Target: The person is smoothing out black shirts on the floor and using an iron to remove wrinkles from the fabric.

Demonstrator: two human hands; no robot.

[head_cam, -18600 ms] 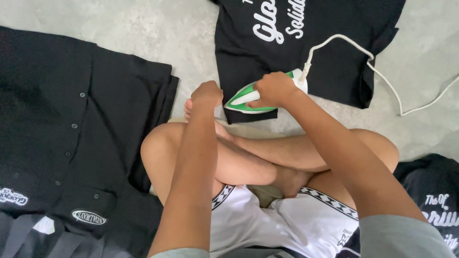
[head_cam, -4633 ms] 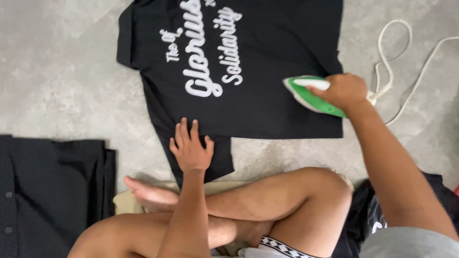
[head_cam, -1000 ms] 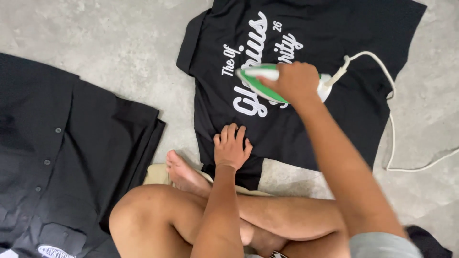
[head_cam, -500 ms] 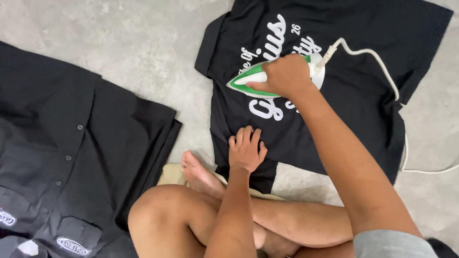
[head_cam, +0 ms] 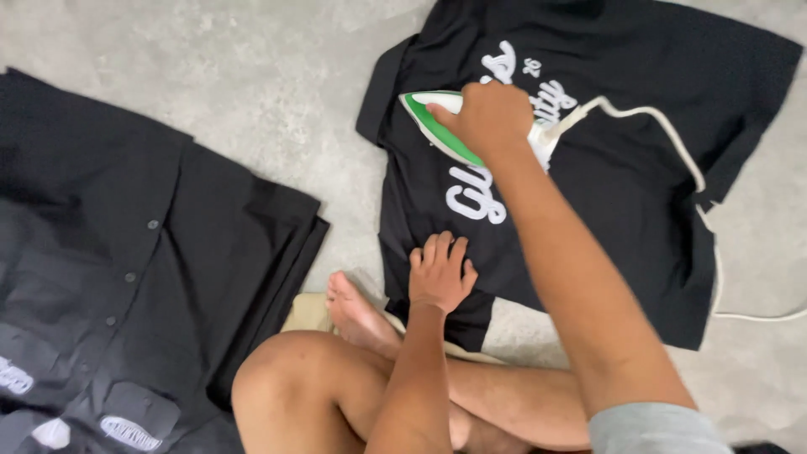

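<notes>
right hand [head_cam: 492,118] has its grip wrapped tight round the green-and-white iron [head_cam: 441,126] on the black t-shirt [head_cam: 622,193] spread on the floor, left hand [head_cam: 441,273] flat, open, pinning the hem nearer me, looks roughly midway, far side probably left

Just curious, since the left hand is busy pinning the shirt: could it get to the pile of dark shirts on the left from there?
Probably yes. The left hand lies flat on the black shirt, holding nothing, and the pile lies on the floor on that same side. Only the raised knee sits between; a reach or lean over it looks feasible.
</notes>
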